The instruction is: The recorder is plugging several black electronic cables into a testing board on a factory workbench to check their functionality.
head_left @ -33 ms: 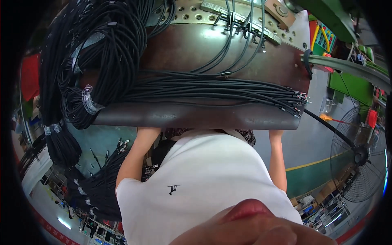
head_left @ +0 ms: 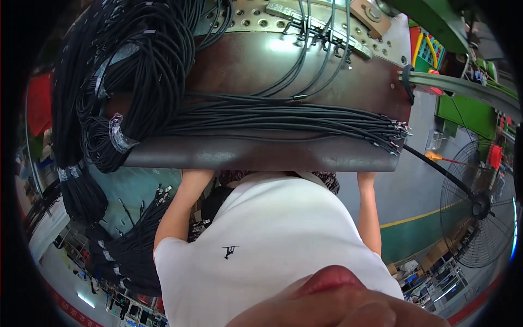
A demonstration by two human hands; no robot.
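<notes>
Both my forearms reach under the front edge of the brown work surface, which hides both hands. My left forearm goes in below the left part of the edge, my right forearm near the right corner. What the hands touch, if anything, does not show. On top of the surface lies a bundle of black cables, its stripped wire ends pointing right. A large coil of black cables, wrapped in clear film, rests on the left.
Several cables run up to a metal clamp bar at the back, beside a perforated metal plate. More cable bundles hang at lower left. A black fan stands to the right, below a metal rail.
</notes>
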